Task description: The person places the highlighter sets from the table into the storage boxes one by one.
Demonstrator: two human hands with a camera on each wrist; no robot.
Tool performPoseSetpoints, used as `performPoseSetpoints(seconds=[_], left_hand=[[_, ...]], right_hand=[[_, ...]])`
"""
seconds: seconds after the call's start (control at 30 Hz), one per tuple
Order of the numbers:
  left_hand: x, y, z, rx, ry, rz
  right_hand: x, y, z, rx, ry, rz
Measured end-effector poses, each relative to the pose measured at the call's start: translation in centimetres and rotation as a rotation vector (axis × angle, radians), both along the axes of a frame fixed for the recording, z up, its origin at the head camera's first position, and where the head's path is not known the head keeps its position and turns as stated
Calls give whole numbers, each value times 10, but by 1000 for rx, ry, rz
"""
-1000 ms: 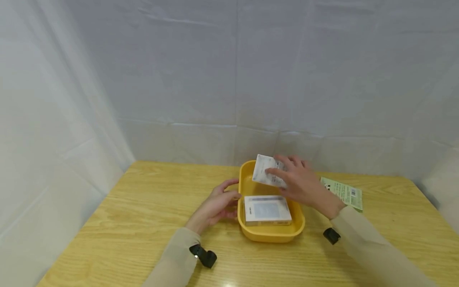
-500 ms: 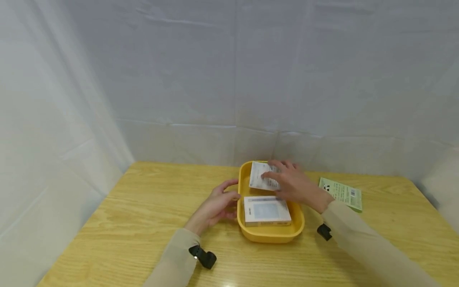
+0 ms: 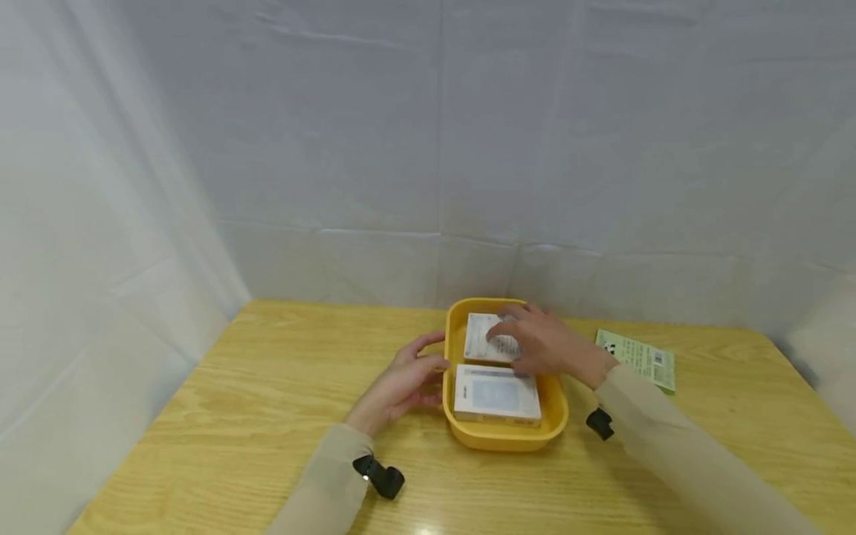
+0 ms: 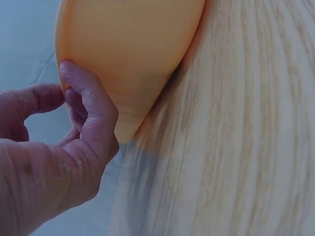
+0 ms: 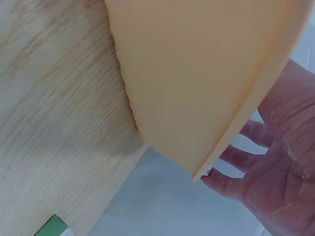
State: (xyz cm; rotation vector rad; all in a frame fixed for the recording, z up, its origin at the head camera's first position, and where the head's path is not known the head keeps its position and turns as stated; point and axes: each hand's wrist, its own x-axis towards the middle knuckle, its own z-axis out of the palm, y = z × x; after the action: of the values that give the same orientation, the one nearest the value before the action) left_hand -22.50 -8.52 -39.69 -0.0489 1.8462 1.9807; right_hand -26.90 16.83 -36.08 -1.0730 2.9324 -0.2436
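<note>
A yellow plastic basket stands on the wooden table. My left hand holds its left side; in the left wrist view, fingertips and thumb meet at the basket's rim. My right hand reaches in over the far part and grips a small white box with printed text, its right side hidden under the fingers. Nearer me in the basket lies a larger white box with a pale blue panel. In the right wrist view the basket's outer wall hides most of the right fingers.
To the right of the basket a light green printed packet with a barcode lies flat on the table. A pale sheet hangs behind the table's far edge and at both sides.
My right hand has lowered the small white box, first tilted above the rim, into the far part of the basket, where it now lies flatter. The left hand has stayed in place.
</note>
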Motion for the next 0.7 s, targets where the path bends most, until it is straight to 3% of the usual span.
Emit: performPoseSetpoints(seconds=[0.33,0.5,0.7], left_hand=[[2,3,0,13,-4,-6],[2,2,1,17,2,1],[2,1,-1,13,5,-4]], right_hand=[[-7,-5,-5,3,-127,38],[-7,-5,-3,-7,-118,53],[-5,5,2,-91,-110,7]])
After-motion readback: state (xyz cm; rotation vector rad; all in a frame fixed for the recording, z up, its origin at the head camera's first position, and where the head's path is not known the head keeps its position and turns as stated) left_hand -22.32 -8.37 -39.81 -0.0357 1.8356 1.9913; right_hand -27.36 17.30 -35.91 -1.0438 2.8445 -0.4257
